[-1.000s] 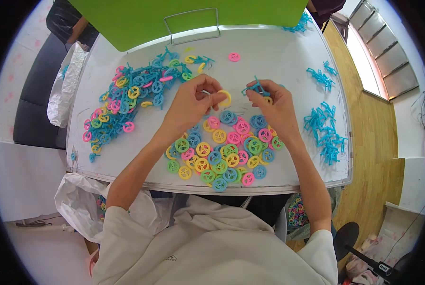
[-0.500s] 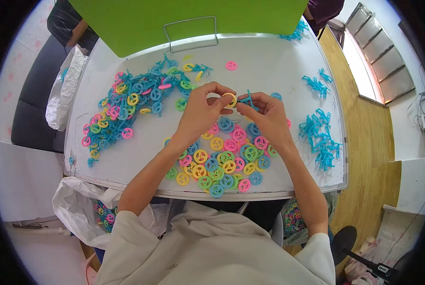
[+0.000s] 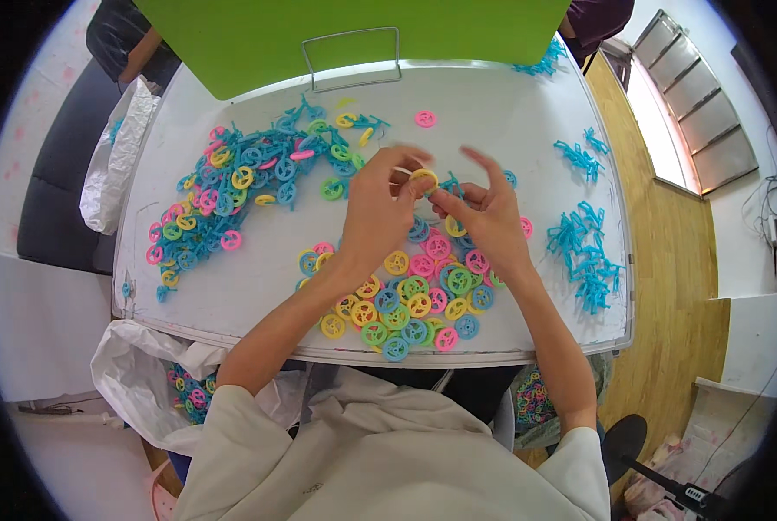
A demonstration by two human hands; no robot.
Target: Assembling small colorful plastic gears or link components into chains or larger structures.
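Between the fingers of my left hand [image 3: 384,201] is a small yellow plastic wheel [image 3: 424,176]. My right hand [image 3: 486,213] pinches a blue plastic forked piece [image 3: 449,185] against the wheel's right side, its index finger lifted away. Whether the two parts are locked together I cannot tell. Below the hands lies a spread of loose wheels [image 3: 395,318] in yellow, pink, green and blue. On the left of the table is a heap of blue pieces with wheels on them [image 3: 249,174]. Loose blue forked pieces [image 3: 586,252] lie at the right.
A green panel [image 3: 353,35] with a wire handle stands at the table's far side. White bags [image 3: 132,360] hang at the lower left, with coloured parts inside. Another bag of small wheels [image 3: 534,401] sits at the lower right. Two other people are partly visible beyond the table.
My right index finger has lifted up from the blue piece. The wheel and the blue piece have shifted slightly, and the left fingers have moved a little around the wheel.
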